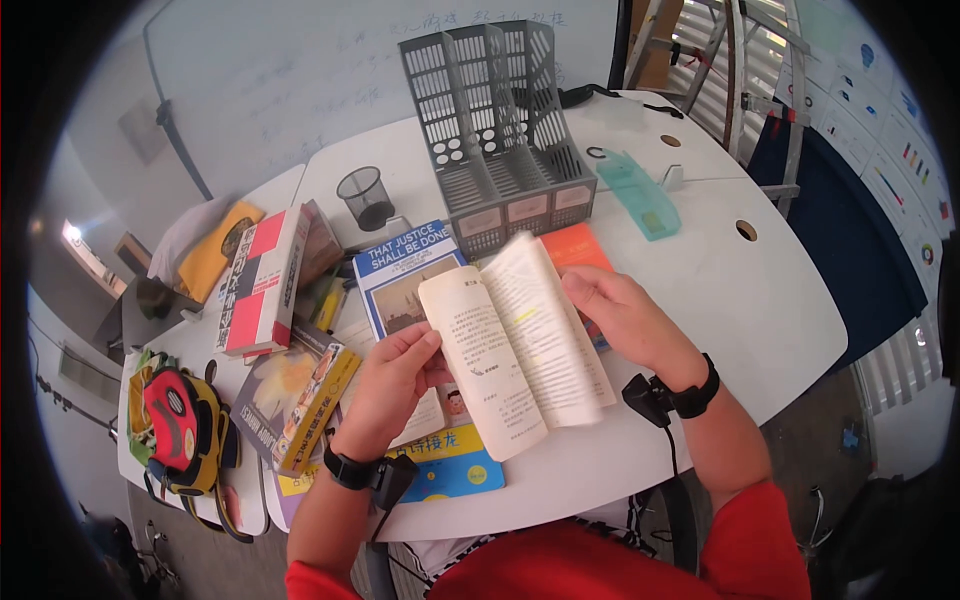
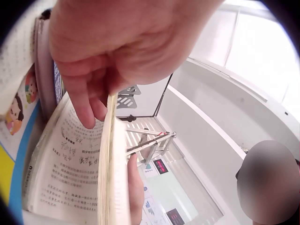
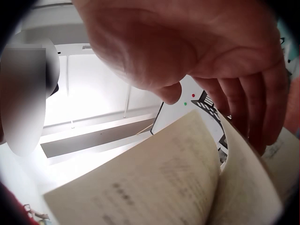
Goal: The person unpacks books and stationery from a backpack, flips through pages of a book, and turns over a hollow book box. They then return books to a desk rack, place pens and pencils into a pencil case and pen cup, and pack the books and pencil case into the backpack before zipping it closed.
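An open book with printed pages is held up over the near part of the table, some of its right-hand pages lifted and blurred. The left hand grips its left edge, thumb on the page. At the upper right edge the right hand holds it, thumb in front and fingers behind. In the left wrist view, the left hand pinches the page block, and handwriting shows on a page beyond. The right wrist view has the right hand above fanned pages, its fingers behind them.
Under and left of the book lie a blue book, a blue-and-yellow book and a yellow-edged book. Behind stand a grey file rack and a mesh cup. A teal holder lies right; a red-and-yellow bag left.
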Demonstrator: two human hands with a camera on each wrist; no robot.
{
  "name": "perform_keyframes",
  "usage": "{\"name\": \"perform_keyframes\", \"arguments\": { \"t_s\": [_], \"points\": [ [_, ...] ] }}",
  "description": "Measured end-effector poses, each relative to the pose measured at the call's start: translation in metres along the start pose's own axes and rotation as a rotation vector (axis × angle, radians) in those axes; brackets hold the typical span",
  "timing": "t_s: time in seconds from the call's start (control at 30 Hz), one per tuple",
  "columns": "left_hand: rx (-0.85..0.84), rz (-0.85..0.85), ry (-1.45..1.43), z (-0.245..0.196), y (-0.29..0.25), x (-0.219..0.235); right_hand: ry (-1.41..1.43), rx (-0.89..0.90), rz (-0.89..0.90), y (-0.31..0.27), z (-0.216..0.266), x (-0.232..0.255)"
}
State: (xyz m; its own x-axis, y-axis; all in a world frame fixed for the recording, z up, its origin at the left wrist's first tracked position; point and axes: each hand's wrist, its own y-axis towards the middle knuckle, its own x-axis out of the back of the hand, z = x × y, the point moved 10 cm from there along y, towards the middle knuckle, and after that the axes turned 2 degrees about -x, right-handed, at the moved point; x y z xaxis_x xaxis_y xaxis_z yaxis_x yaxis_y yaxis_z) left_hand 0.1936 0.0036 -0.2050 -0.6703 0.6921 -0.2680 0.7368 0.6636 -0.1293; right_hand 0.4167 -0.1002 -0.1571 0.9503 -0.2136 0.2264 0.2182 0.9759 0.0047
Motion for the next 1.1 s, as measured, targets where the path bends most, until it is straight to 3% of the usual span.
{"name": "perform_keyframes", "arguments": {
  "t_s": [0.13,0.23,0.47,0.53,0.6,0.63,0.7,0.77,0.97,1.07,1.1],
  "points": [
    [-0.001,-0.051,0.012,0.000,-0.007,0.010,0.063,-0.132,-0.007,0.002,-0.020,0.010],
    [-0.023,-0.104,0.019,-0.002,-0.015,0.032,-0.070,-0.059,-0.008,0.014,-0.038,0.019],
    [-0.016,-0.117,0.038,0.001,-0.026,0.058,-0.094,-0.050,-0.018,0.017,-0.045,0.022],
    [-0.044,-0.048,-0.028,-0.005,-0.030,0.037,-0.065,-0.162,-0.099,0.013,-0.054,0.027],
    [-0.075,0.160,-0.044,-0.006,-0.035,0.000,0.018,-0.134,-0.053,0.013,-0.053,0.022],
    [-0.023,0.357,0.032,0.002,-0.038,-0.016,0.107,-0.114,-0.010,0.015,-0.052,0.016],
    [0.079,0.439,0.289,0.002,-0.044,-0.046,0.008,-0.223,-0.072,0.012,-0.051,0.019],
    [0.003,0.547,0.423,0.012,-0.044,-0.062,0.056,-0.225,-0.084,0.014,-0.055,0.019],
    [-0.211,0.596,0.747,0.025,-0.045,-0.076,0.297,-0.246,0.010,0.013,-0.063,0.010],
    [-0.171,0.580,0.757,0.021,-0.051,-0.077,0.373,-0.278,0.030,0.016,-0.065,0.000],
    [-0.227,0.564,0.783,0.017,-0.053,-0.076,0.322,-0.322,0.060,0.013,-0.066,-0.004]
  ]
}}
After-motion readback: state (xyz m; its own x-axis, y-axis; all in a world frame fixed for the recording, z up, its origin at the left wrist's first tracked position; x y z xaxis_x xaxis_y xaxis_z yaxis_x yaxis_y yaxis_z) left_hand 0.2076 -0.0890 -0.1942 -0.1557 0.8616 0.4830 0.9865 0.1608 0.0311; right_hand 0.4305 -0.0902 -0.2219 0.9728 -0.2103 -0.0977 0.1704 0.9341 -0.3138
